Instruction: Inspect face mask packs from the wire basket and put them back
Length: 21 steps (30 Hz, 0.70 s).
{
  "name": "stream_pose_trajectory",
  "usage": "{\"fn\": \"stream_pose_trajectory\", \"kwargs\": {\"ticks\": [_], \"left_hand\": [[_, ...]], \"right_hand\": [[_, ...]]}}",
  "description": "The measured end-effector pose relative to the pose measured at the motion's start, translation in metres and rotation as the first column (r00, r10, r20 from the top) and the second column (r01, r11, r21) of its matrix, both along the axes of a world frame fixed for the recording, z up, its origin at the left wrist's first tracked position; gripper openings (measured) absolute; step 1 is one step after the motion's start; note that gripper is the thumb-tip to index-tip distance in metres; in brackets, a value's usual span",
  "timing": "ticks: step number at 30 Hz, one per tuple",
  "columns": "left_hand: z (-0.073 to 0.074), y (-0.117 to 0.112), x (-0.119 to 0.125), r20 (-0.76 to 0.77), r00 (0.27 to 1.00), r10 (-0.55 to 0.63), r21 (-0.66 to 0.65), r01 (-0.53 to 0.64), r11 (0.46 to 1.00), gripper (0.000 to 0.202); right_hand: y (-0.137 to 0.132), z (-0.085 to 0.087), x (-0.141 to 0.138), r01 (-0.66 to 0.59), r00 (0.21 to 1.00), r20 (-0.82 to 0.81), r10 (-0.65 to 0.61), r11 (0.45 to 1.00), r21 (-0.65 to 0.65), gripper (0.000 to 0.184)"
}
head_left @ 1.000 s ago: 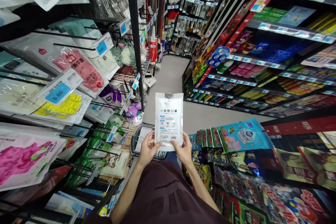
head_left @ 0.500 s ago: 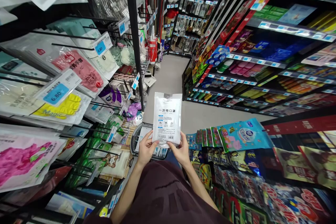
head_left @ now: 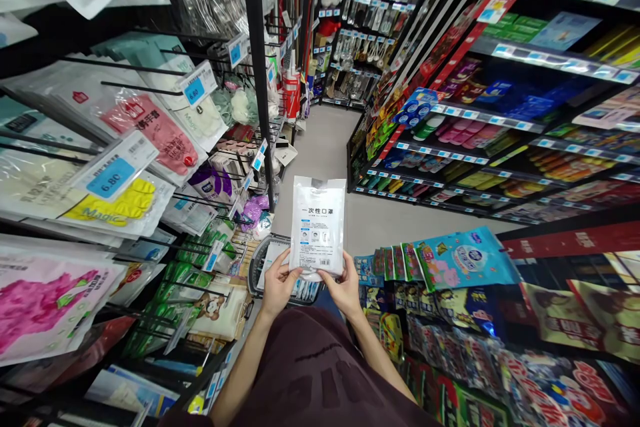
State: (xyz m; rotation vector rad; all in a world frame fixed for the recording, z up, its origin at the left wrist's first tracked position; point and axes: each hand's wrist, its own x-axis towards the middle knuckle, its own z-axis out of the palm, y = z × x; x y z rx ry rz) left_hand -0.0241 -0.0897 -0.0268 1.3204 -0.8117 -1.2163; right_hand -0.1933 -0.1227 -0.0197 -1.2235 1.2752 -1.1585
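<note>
Yellow gloves [head_left: 117, 203] showed in a glossy plastic pack at the left. The left hand [head_left: 277, 287], above a dark basket [head_left: 256, 257], pinched the lower left of a white packet [head_left: 318, 227], thumb on its front, fingers curled behind. The packet, a thin, smooth, faintly shiny rectangle, was held out before the person's body, long axis running away from them, printed face toward the head. The right hand [head_left: 345, 290] gripped the lower right likewise, thumb in front, fingers bent behind. Farther right hung a glossy blue bag [head_left: 465, 257].
</note>
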Motion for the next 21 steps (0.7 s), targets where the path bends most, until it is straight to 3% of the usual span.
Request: {"fn": "stream_pose_trajectory", "kwargs": {"ticks": [15, 19, 21], "left_hand": [[-0.0059, 0.0017, 0.0033, -0.001, 1.0, 0.019, -0.008, -0.019, 1.0, 0.072], [-0.0061, 0.0006, 0.0022, 0.002, 1.0, 0.02, -0.021, -0.02, 1.0, 0.071], [-0.0064, -0.0003, 0.0021, 0.01, 1.0, 0.019, -0.026, -0.019, 0.999, 0.071]], "right_hand": [[-0.0006, -0.0003, 0.0003, -0.055, 0.997, 0.055, 0.052, 0.996, 0.064, 0.069], [0.0018, -0.0029, -0.0013, -0.049, 0.996, 0.084, 0.043, 0.997, 0.064, 0.094], [0.003, -0.0049, -0.0024, -0.021, 0.999, 0.042, 0.019, 0.999, 0.032, 0.096]]}}
